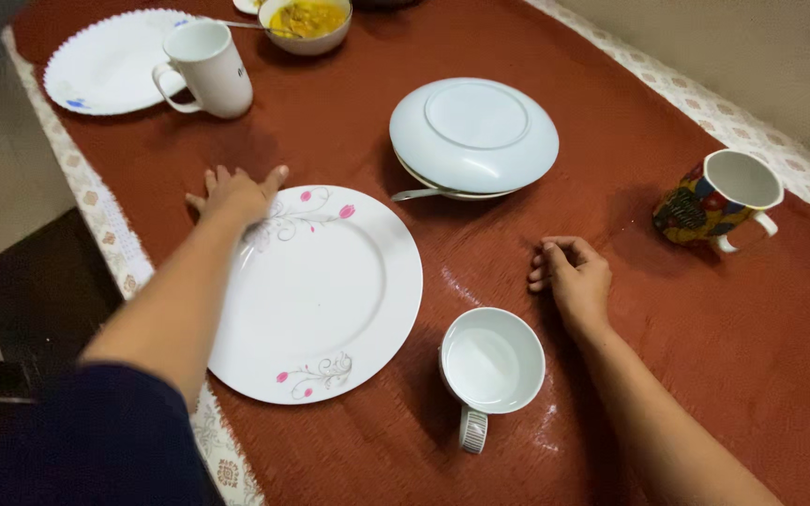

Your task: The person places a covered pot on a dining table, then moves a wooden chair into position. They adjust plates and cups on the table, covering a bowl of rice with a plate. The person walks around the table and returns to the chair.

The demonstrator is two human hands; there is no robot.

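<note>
table (pixel 349 141) under rust-red woven cloth, pale patterned border; beige wall behind, dark chair at left. large white plate (pixel 316 295), round, glossy, pink flower sprigs. white cup (pixel 492 365) just right of plate. left hand (pixel 236 195) flat, fingers spread, resting on plate's far rim, gripping nothing. right hand (pixel 572 276) loosely curled on cloth, empty, beyond cup.

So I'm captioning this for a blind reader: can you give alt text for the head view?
A person's left hand rests flat on the far rim of a white floral plate, while the right hand lies loosely curled on the rust-red tablecloth. Around them stand a white cup, a covered dish and a colourful mug.
</note>
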